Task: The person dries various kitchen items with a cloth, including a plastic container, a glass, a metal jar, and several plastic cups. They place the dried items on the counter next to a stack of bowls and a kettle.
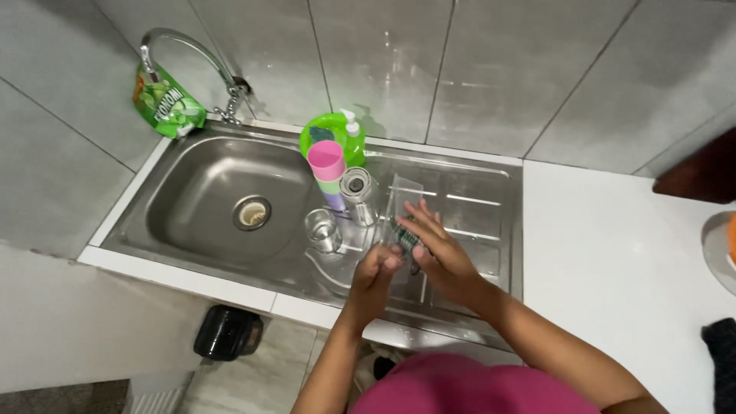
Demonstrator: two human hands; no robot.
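My left hand (377, 270) grips the lower part of a clear drinking glass (404, 201) tilted over the sink's draining board (475, 199). My right hand (438, 247) presses a dark green scrubbing sponge (404, 232) against the glass's side. Just left of my hands stand a small clear glass (322, 229), a steel cup (357, 188) and a stack of pink, green and purple plastic cups (328, 170).
The steel basin (192, 192) with its drain (252, 212) lies at left under a curved tap (192, 57). A green soap pouch (164, 103) hangs by the tap, and a green dish-soap tub (336, 126) sits on the rim. White counter (613, 261) spreads right.
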